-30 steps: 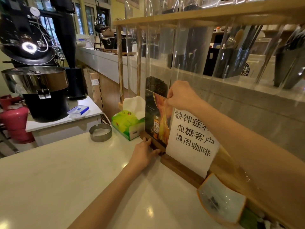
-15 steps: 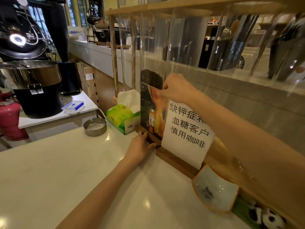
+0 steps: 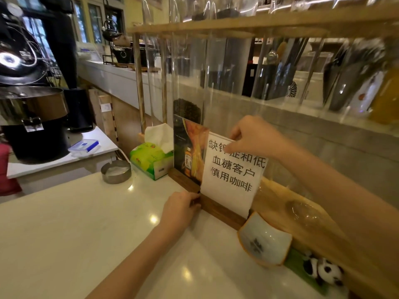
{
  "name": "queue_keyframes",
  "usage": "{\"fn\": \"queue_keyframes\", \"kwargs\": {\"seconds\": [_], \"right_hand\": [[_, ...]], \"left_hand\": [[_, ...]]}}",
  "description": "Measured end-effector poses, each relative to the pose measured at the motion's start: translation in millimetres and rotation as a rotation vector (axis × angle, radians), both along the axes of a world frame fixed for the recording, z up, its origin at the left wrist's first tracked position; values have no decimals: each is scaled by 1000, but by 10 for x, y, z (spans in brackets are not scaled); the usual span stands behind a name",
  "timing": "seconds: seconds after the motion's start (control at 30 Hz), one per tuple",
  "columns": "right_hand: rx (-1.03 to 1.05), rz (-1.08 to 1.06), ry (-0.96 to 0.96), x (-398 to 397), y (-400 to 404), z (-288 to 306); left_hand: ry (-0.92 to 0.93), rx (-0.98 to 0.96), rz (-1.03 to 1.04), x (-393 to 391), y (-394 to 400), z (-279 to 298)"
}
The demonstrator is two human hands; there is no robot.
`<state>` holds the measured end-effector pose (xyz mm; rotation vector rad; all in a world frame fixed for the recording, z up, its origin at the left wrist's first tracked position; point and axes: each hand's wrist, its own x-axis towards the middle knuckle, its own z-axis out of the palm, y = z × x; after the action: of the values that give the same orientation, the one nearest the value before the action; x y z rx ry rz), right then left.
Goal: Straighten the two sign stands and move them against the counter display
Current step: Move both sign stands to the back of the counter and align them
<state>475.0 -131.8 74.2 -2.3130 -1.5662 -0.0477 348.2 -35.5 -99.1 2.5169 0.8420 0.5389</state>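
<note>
Two sign stands on dark wooden bases stand side by side on the white counter (image 3: 75, 223), close to the wooden display rack (image 3: 269, 22) with clear tubes. The left stand (image 3: 185, 147) shows a dark and orange bottle advert. The right stand (image 3: 233, 175) holds a white sheet with black characters. My right hand (image 3: 252, 137) pinches the top edge of the white sign. My left hand (image 3: 181, 208) grips the left end of that sign's wooden base (image 3: 222, 210), where the two bases meet.
A green tissue box (image 3: 151, 158) and a round metal ashtray (image 3: 116, 171) sit left of the stands. A white dish with an orange rim (image 3: 264, 240) and a small panda figure (image 3: 323, 270) lie to the right. A coffee roaster (image 3: 32, 108) stands at far left.
My right hand has moved from the advert stand's top to the white sign's top. My left hand has slid right along the bases to the white sign's base.
</note>
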Motion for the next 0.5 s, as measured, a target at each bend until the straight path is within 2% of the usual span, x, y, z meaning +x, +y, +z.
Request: {"fn": "queue_keyframes", "kwargs": {"seconds": [0.17,0.5], "right_hand": [[21,-3,-12,-23,-37,-17],[28,-18,-48,5,-18,-20]], "left_hand": [[-27,25,40,14,-51,-26],[34,121,61,101,-47,-16]]}}
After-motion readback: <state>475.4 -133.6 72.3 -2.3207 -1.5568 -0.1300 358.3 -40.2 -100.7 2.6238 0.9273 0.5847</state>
